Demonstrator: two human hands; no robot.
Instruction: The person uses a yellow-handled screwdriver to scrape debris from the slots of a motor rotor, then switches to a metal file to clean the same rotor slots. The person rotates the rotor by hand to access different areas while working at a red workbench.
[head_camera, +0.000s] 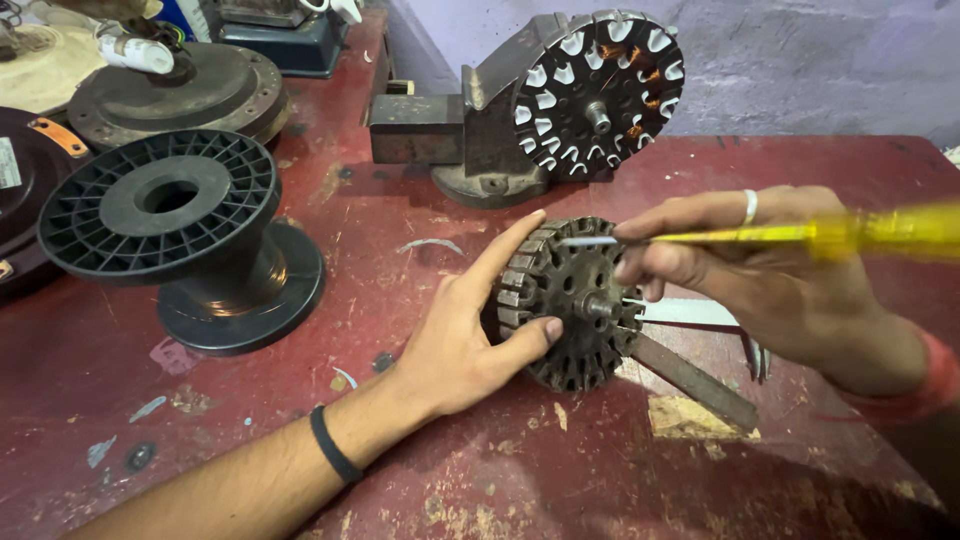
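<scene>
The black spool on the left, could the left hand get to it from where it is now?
Probably yes. The left hand grips the stator core, but only bare red table lies between it and the black spool, so nothing blocks it.

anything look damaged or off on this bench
The red bench top is badly chipped, with paint flakes and scraps scattered. The stator core held by the left hand looks rusty and has no windings.

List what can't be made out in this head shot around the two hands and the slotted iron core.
- Slotted core, head view: left rim hidden by left hand.
- Yellow screwdriver: handle blurred and cut off at right edge; where its tip touches the core is unclear.
- Right hand: covers the white strip behind it.
- Vise: its jaws are hidden by the wound core.
</scene>
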